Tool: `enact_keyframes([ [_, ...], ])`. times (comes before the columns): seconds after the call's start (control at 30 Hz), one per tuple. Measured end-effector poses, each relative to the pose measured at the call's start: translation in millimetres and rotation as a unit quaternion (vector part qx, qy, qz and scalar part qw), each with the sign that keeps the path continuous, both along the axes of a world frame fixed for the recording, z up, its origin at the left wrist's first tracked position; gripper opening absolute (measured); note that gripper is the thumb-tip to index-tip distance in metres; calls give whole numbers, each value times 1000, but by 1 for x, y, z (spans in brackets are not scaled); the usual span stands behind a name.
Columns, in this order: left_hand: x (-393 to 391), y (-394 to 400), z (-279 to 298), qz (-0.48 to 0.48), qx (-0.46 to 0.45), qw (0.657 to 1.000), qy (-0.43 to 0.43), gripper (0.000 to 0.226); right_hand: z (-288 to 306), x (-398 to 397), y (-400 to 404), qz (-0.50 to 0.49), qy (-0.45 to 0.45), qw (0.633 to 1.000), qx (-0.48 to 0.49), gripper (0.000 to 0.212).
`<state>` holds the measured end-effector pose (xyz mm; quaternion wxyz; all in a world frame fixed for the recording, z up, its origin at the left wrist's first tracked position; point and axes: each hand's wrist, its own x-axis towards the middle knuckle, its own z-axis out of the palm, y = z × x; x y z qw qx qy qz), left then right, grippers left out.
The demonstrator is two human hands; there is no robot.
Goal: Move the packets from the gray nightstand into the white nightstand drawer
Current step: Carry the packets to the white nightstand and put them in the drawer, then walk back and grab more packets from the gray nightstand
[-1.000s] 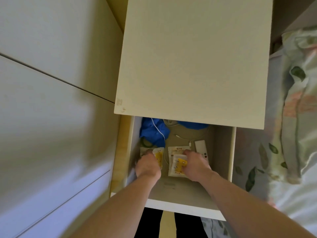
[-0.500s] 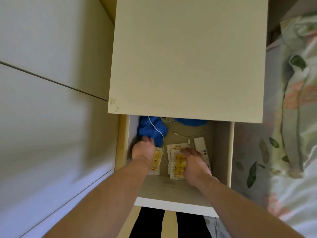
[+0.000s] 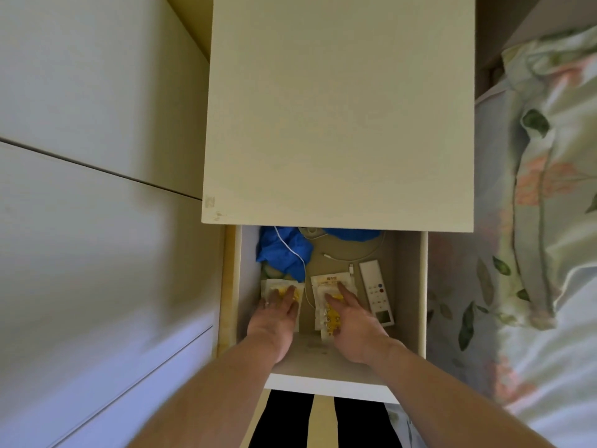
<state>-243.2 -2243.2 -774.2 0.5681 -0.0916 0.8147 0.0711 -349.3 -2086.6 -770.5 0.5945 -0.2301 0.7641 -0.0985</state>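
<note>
Both hands, left (image 3: 274,321) and right (image 3: 352,328), press flat with straight fingers on white-and-yellow plastic packets (image 3: 326,299) in the white nightstand drawer (image 3: 410,286), lower centre; lift straight off to avoid dragging them.

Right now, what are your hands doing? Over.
Left hand flat on left packets. Right hand flat on right packets. Both piles in drawer. Nothing blocking.
</note>
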Motion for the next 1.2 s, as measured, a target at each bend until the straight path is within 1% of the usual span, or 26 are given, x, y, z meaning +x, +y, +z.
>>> enact_keyframes([
  [0.1, -3, -6, 25, 16, 8, 1000, 15, 87, 24, -6, 2, -16, -5, 1000, -3, 87],
  [0.2, -9, -10, 72, 53, 17, 996, 67, 82, 67, -13, 7, -39, 13, 999, -13, 84],
  [0.3, -13, -10, 140, 99, 43, 984, 141, 79, 126, -16, 19, -75, 41, 996, -28, 80],
  [0.4, -9, -7, 214, 111, 57, 971, 204, 71, 195, -9, 35, -126, 67, 989, -40, 76],
  [0.53, -6, 6, 303, 124, 89, 958, 242, 65, 283, 10, 61, -217, 119, 967, -66, 69],
  [0.6, -11, 11, 342, 114, 107, 953, 258, 63, 318, 21, 74, -255, 149, 952, -79, 67],
  [0.77, -25, 22, 414, 25, 159, 948, 273, 61, 393, 59, 100, -352, 210, 908, -86, 62],
  [0.87, -33, 35, 449, -50, 173, 939, 294, 60, 437, 82, 115, -396, 225, 887, -79, 58],
  [0.93, -38, 50, 474, -89, 185, 929, 309, 60, 462, 101, 129, -426, 237, 870, -68, 60],
  [1.07, -38, 100, 517, -158, 231, 896, 344, 61, 510, 146, 168, -490, 277, 824, -62, 61],
  [1.13, -29, 132, 537, -192, 262, 874, 361, 61, 531, 174, 193, -519, 300, 798, -58, 62],
  [1.2, -15, 171, 557, -239, 288, 847, 377, 61, 551, 208, 221, -554, 327, 764, -50, 63],
])
